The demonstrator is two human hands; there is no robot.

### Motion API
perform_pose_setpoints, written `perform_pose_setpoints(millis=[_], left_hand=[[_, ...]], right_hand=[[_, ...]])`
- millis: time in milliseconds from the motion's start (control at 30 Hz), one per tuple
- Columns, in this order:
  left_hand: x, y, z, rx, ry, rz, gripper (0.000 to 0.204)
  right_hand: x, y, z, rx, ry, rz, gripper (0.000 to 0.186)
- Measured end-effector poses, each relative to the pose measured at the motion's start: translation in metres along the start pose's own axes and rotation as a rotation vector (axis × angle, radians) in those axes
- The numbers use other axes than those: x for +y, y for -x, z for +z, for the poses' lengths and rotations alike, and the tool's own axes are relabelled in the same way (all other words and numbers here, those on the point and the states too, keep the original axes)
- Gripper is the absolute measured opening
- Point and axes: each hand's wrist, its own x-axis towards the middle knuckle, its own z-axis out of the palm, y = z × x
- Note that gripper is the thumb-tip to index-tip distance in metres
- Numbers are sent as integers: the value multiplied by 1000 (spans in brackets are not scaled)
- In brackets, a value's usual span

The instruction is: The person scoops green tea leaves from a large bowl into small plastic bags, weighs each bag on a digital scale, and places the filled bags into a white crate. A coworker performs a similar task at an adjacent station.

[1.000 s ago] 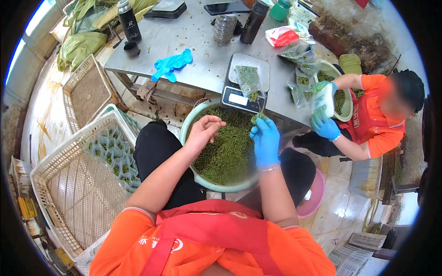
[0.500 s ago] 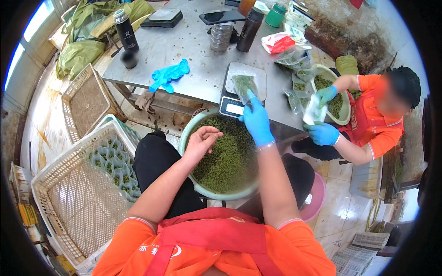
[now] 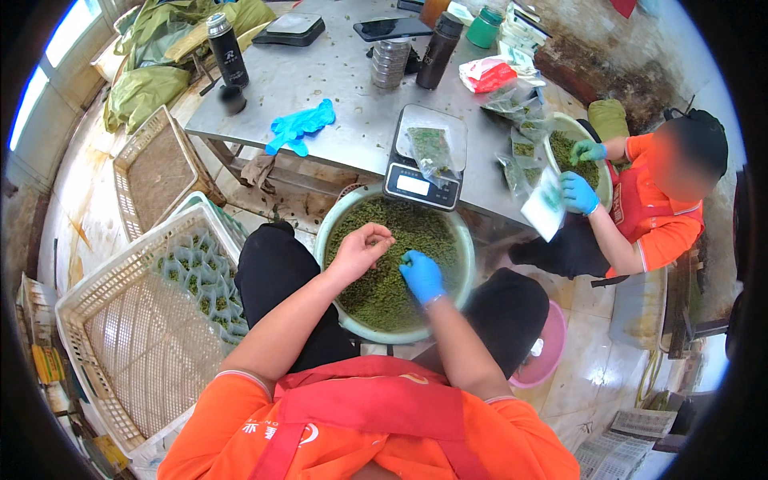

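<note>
My bare left hand [image 3: 362, 253] hangs over a pale green basin [image 3: 389, 337] full of small green berries [image 3: 376, 300], its fingers curled and pressed together. What they hold, if anything, cannot be made out. In a blue glove, my right hand [image 3: 422, 278] is low over the basin's right half with fingers bent inward at the berries; any berries inside are hidden. Beyond the basin, a clear plastic bag [image 3: 432, 150] partly filled with green stuff lies on a digital scale [image 3: 442, 194] at the table's edge.
A co-worker [image 3: 664, 216] in blue gloves sits at right with a white packet [image 3: 544, 210] and another basin [image 3: 604, 188]. On the metal table [image 3: 352, 88] lie a blue glove [image 3: 300, 126] and several bottles. At left, a crate [image 3: 136, 360] holds filled bags; a pink basin [image 3: 556, 344] stands right.
My right hand has let go of the bag on the scale and come down to the berries. My left hand stays over the basin. The co-worker's hands have shifted around the white packet.
</note>
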Motion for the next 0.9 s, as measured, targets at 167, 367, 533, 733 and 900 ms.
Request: perform_pose_setpoints(millis=[167, 367, 533, 733, 900], left_hand=[[-8, 6, 8, -88, -566, 190, 46], [2, 6, 15, -160, -134, -36, 29], [6, 4, 10, -130, -81, 33, 20], [4, 0, 4, -107, 103, 105, 27], [9, 5, 12, -329, 228, -24, 44]], right_hand=[[-33, 5, -40, -138, -863, 152, 20], [-48, 17, -70, -84, -1031, 78, 18], [-45, 17, -82, -92, -1333, 192, 17], [-47, 19, -93, -130, -1508, 260, 17], [-60, 17, -93, -108, -1584, 257, 21]])
